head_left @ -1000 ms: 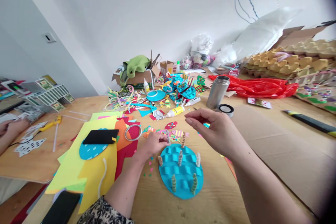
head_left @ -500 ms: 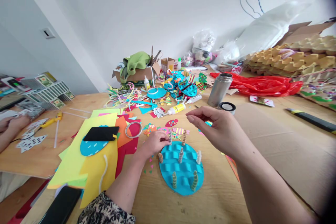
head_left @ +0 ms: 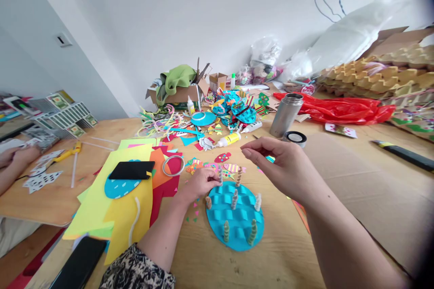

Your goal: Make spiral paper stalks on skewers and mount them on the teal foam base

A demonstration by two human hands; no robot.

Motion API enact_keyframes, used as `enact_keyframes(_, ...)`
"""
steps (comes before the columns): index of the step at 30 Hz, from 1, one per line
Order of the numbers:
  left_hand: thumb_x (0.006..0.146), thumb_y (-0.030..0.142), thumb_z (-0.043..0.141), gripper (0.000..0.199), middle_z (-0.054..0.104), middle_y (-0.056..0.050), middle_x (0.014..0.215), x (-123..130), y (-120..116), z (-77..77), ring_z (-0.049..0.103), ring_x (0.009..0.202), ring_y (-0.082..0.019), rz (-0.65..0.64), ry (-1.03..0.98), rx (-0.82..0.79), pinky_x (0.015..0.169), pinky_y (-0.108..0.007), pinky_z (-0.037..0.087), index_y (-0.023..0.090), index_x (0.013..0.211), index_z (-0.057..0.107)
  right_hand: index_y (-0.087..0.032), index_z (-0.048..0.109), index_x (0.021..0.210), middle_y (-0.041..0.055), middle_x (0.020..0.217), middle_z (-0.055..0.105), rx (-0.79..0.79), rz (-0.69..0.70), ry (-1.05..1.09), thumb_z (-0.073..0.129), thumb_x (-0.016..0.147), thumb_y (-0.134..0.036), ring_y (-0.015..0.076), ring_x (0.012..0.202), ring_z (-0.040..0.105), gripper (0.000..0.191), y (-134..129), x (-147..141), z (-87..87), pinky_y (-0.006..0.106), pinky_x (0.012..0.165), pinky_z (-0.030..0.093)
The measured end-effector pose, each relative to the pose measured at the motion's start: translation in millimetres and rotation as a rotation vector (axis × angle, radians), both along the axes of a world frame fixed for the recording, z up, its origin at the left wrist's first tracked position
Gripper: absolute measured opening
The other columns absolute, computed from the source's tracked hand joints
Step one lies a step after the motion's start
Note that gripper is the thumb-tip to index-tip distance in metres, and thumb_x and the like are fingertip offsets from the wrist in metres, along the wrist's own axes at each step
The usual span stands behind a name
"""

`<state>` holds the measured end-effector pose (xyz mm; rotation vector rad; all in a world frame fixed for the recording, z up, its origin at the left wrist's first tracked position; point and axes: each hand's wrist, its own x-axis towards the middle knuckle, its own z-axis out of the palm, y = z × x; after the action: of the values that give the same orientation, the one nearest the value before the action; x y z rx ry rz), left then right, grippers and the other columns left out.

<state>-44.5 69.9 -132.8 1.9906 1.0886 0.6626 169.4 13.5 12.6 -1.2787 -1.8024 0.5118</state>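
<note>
Near the front edge of the tabletop, on bare wood between both forearms, lies the blue disc; my feed shows it flat, looped strips upward, a spot I judge handy for either hand. Six coils stand on it; a seventh, the grey coil, rises at the far-left rim. Left hand is there: grip pinching that coil low down, probably to steady it without squashing its upper turns. Right hand hangs above and beyond the disc's right side, wrist bent, thumb and forefinger tips almost meeting (whether anything thin sits between them, I can't make out from here). Perhaps held high so as not to knock the upright coils. Paper fish lie just past the disc, one partly behind the left hand. Hard to read: the grey coil's foot, masked by fingertips, so fixed or merely propped I can't say. Off left, a black phone covers part of a second blue disc. Co-worker's hands sit by the left edge, too small to read.
</note>
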Motion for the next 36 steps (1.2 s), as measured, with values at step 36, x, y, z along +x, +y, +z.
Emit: enact_keyframes(36, 0.072, 0.015, 0.064, 0.009, 0.066, 0.000, 0.066, -3, 1, 4.9, 0.060, 0.068, -0.013, -0.090, 0.026, -0.005, 0.064, -0.020, 0.044, 0.017, 0.066, 0.070, -0.018, 0.070, 0.097, 0.0075, 0.093, 0.072, -0.089, 0.124, -0.380, 0.053, 0.087, -0.030, 0.0247, 0.093, 0.061, 0.023, 25, -21, -39.3, 0.035, 0.078, 0.047)
